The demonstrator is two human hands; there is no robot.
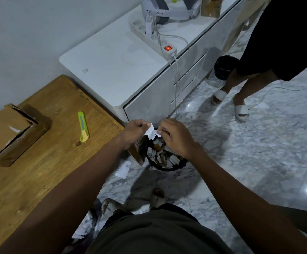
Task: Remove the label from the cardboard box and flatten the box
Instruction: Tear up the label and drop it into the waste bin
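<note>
fingers of both hands pinch a torn white label [151,133] above a black bin [164,156].

both arms reach forward, left hand [135,132] and right hand [176,137] close together, knuckles up. the cardboard box [11,134] sits well apart on the wooden table [39,180], long axis running diagonally toward the wall, a green knife [83,127] near it.

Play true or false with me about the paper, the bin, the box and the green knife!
1. Both hands, left hand and right hand, pinch the white paper. True.
2. The paper is above the bin. True.
3. The cardboard box is already flat. False: it stands boxy on the wooden table.
4. The green knife is in the right hand. False: it lies on the table.
5. The bin is empty. False: it holds paper scraps.
</note>
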